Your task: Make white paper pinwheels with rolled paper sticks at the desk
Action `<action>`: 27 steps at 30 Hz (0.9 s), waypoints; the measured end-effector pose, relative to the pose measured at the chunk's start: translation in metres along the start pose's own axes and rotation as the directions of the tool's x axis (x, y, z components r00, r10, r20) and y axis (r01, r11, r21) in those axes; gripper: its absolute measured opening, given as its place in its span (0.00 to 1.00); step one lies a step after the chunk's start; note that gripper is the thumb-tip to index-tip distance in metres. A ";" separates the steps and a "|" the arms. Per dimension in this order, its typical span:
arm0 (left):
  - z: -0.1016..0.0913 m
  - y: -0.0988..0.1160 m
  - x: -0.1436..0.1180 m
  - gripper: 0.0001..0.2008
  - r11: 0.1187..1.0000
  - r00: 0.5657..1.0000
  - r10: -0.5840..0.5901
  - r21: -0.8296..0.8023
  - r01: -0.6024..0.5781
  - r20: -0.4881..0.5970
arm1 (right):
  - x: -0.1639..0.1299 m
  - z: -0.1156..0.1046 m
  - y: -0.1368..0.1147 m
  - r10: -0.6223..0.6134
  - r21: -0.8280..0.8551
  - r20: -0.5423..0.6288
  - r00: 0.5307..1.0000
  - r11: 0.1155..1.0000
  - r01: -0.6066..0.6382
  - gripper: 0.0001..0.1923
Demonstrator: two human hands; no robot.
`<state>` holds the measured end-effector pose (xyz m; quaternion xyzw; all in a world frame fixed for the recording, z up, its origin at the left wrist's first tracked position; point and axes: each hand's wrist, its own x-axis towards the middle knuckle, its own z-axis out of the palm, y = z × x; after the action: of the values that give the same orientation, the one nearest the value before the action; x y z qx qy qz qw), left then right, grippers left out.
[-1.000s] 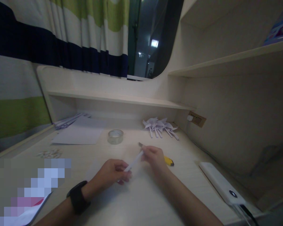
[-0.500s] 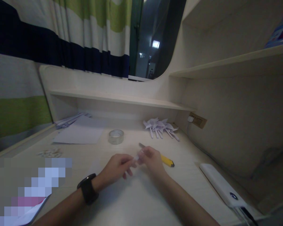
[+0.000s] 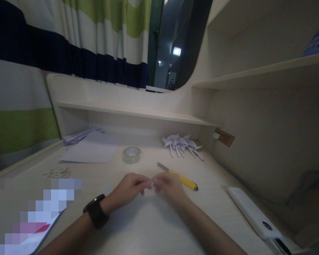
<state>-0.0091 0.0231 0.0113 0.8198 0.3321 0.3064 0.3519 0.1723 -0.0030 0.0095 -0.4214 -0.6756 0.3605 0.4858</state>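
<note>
My left hand (image 3: 129, 187) and my right hand (image 3: 167, 184) meet fingertip to fingertip over the pale desk (image 3: 154, 226). Both pinch a small white paper piece (image 3: 150, 183), mostly hidden between the fingers. A black watch sits on my left wrist (image 3: 95, 211). Just behind my right hand lies a yellow utility knife (image 3: 179, 176) with its blade out. Farther back stand a roll of clear tape (image 3: 132, 154) and a heap of folded white paper pinwheels (image 3: 181, 144).
A white sheet (image 3: 89, 153) and a bundle of paper strips (image 3: 78, 136) lie at the back left, small paper scraps (image 3: 56, 173) near the left edge. A white power bank (image 3: 255, 214) with a cable rests at the right. Shelves rise behind and to the right.
The long white paper strip held between my hands has shrunk to a small piece as my hands came together. My right hand moved off the knife, which now shows fully.
</note>
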 end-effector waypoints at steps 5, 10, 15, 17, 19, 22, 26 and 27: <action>-0.002 0.000 -0.008 0.19 0.975 0.994 0.106 0.196 -0.105 0.003 | 0.000 0.003 0.002 0.045 -0.055 -0.065 0.997 0.997 -0.049 0.09; -0.012 -0.010 -0.011 0.16 0.843 0.893 0.323 0.523 -0.121 -0.313 | 0.007 -0.003 0.012 0.135 0.129 -0.278 0.951 0.986 -0.102 0.13; -0.021 -0.017 -0.004 0.26 0.963 0.619 0.080 0.222 0.156 -0.781 | 0.007 -0.004 0.014 0.209 0.331 -0.346 0.915 0.939 -0.090 0.18; -0.021 -0.014 -0.002 0.25 0.979 0.624 -0.194 -0.111 0.170 -0.757 | 0.005 -0.001 0.015 0.232 0.379 -0.336 0.913 0.921 -0.094 0.19; -0.021 -0.009 -0.002 0.22 0.915 0.683 -0.353 -0.389 0.110 -0.639 | 0.004 0.001 0.018 0.252 0.404 -0.309 0.917 0.908 -0.113 0.20; -0.022 -0.004 -0.004 0.19 0.818 0.726 -0.410 -0.574 0.026 -0.552 | 0.003 0.003 0.025 0.287 0.433 -0.277 0.917 0.889 -0.147 0.20; -0.024 -0.003 -0.005 0.16 0.792 0.730 -0.422 -0.611 0.007 -0.538 | 0.005 0.002 0.032 0.322 0.480 -0.252 0.912 0.861 -0.171 0.21; -0.024 -0.004 -0.005 0.16 0.789 0.731 -0.419 -0.615 -0.001 -0.538 | 0.005 0.002 0.031 0.331 0.484 -0.247 0.911 0.856 -0.180 0.21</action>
<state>-0.0308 0.0299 0.0203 0.4691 0.4186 0.6127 0.4789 0.1759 0.0136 -0.0170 -0.4370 -0.4221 0.4957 0.6206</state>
